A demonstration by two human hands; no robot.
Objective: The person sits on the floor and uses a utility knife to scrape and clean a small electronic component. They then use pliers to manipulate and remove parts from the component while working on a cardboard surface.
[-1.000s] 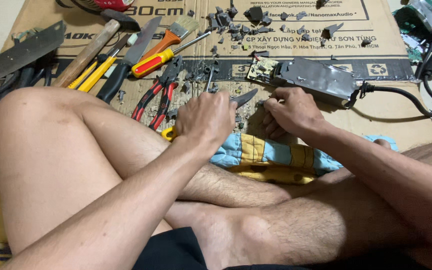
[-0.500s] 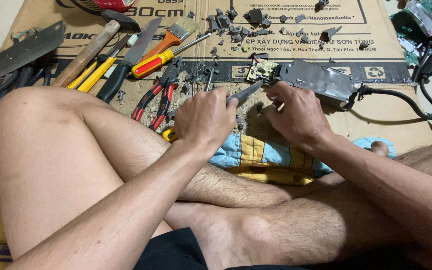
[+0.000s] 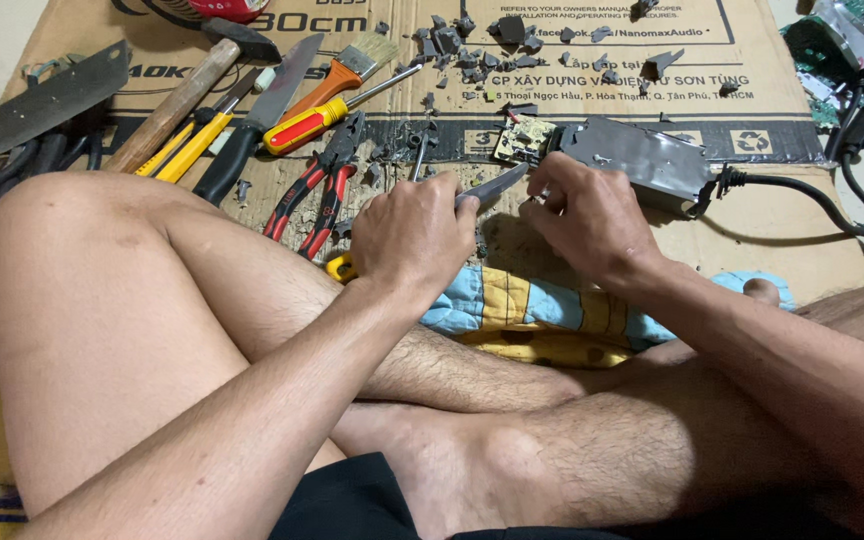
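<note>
My left hand (image 3: 414, 238) grips pliers with grey jaws (image 3: 494, 186) that point right toward a small green circuit board (image 3: 524, 140). My right hand (image 3: 592, 215) rests against a grey metal box (image 3: 642, 160) on the cardboard, its fingers closed around the box's near left corner beside the plier tips. A black cable (image 3: 802, 195) leaves the box's right end. My bare legs are crossed below the hands.
Tools lie at the left on the cardboard sheet (image 3: 772, 230): red-handled pliers (image 3: 312, 195), a red-and-yellow screwdriver (image 3: 317, 122), a hammer (image 3: 182, 100), a knife (image 3: 252, 130), a paintbrush (image 3: 347, 75), a saw blade (image 3: 47, 100). Grey broken fragments (image 3: 472, 45) are scattered at the top. A blue-yellow cloth (image 3: 542, 305) lies under the wrists.
Both hands have shifted slightly up toward the metal box, and the plier jaws now reach closer to the circuit board.
</note>
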